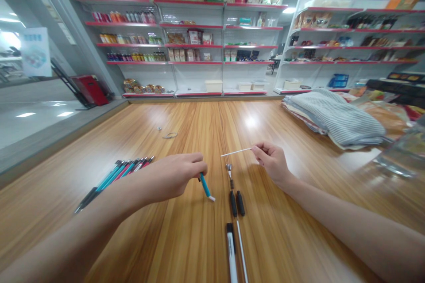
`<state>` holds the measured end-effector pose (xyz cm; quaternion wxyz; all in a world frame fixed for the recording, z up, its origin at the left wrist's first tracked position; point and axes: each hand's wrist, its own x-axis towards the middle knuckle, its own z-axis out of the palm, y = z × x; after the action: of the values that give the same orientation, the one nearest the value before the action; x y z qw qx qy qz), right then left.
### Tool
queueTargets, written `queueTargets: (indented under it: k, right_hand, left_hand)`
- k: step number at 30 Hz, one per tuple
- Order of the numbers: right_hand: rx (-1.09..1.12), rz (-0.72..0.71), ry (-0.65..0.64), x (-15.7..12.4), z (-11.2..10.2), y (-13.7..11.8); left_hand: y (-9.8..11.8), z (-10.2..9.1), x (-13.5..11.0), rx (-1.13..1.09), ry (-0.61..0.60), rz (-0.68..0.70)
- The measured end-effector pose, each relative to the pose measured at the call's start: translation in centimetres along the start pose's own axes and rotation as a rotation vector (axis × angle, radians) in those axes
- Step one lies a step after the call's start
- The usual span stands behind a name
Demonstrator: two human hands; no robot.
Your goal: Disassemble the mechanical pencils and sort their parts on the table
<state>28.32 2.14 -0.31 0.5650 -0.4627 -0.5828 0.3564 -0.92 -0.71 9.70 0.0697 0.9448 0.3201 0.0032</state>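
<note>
My left hand [179, 176] is closed around a teal pen barrel [206, 187] whose white end points down at the wooden table [186, 239]. My right hand [271, 158] pinches a thin white refill [236, 152] that sticks out to the left, level above the table. Between the hands lie a small metal pen tip [229, 167], a tiny dark part [231, 183] and two black pen pieces [237, 204]. Nearer me lie a white-and-black pen barrel [231, 254] and another white refill [242, 252].
A row of several assembled teal and pink pens [116, 179] lies at the left. A small spring or wire [170, 135] rests further back. Folded striped cloths [335, 117] are stacked at the right. Store shelves [199, 44] line the far wall.
</note>
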Motion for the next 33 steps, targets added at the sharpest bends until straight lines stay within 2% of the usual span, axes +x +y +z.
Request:
queueTargets:
  k: [3, 8, 12, 14, 18, 22, 28, 33]
  right_hand:
    - [-0.004, -0.004, 0.004, 0.0, 0.0, 0.0]
    - [0.011, -0.006, -0.010, -0.1, 0.0, -0.1]
    - [0.004, -0.013, -0.016, 0.0, 0.0, -0.1]
    - [0.000, -0.014, -0.014, 0.0, 0.0, 0.0]
    - [-0.001, -0.016, -0.023, 0.0, -0.1, 0.1]
    - [-0.010, -0.023, -0.024, 0.0, -0.1, 0.3]
    - [-0.003, -0.023, -0.021, 0.1, -0.1, 0.2]
    - [-0.001, -0.024, -0.030, 0.0, 0.0, 0.0]
  left_hand:
    - [0.1, -0.1, 0.0, 0.011, -0.014, 0.009]
    - [-0.6, 0.0, -0.4, -0.026, -0.013, -0.053]
    - [-1.1, 0.9, -0.4, -0.143, -0.189, -0.051]
    - [-1.2, 1.4, -0.3, -0.165, -0.233, -0.049]
    - [-1.0, 2.2, -0.4, -0.116, -0.196, -0.050]
    - [0.9, 2.2, -0.2, -0.050, -0.128, -0.049]
    - [5.0, 3.0, 0.9, -0.010, -0.105, 0.122]
    - [5.2, 4.2, 1.0, -0.004, -0.123, 0.136]
